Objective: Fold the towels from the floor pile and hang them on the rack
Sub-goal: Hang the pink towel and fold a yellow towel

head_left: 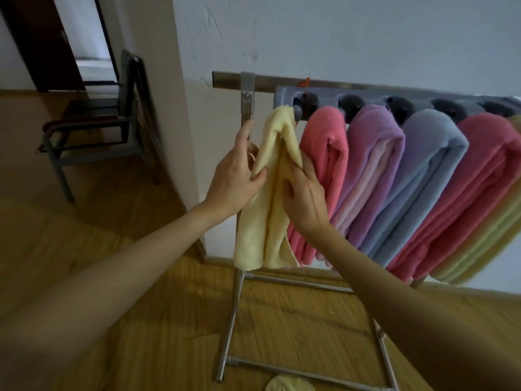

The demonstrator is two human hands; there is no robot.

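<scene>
Fingers of both hands, left hand (235,176) and right hand (303,198), pinch yellow towel (265,221) at rack (248,88) end; uneven drape risks sliding off.

Rack (247,88): brushed metal post and top bar, dull sheen; lower tubes smooth, slightly glossy. Grey holder (366,101) along the rack's top bar: moulded plastic, matt.

Yellow towel (270,198) at the rack's post end: soft terry cloth, fuzzy nap, matt. 5 more towels beside it on the rack, same plush cloth: pink (324,165), purple (372,165), blue (428,170), pink (473,187), yellow (496,238).

Floor (141,277) under the rack: wood boards, visible grain, low sheen. Wall (366,38) behind the rack: painted, matt, scuffed.
</scene>
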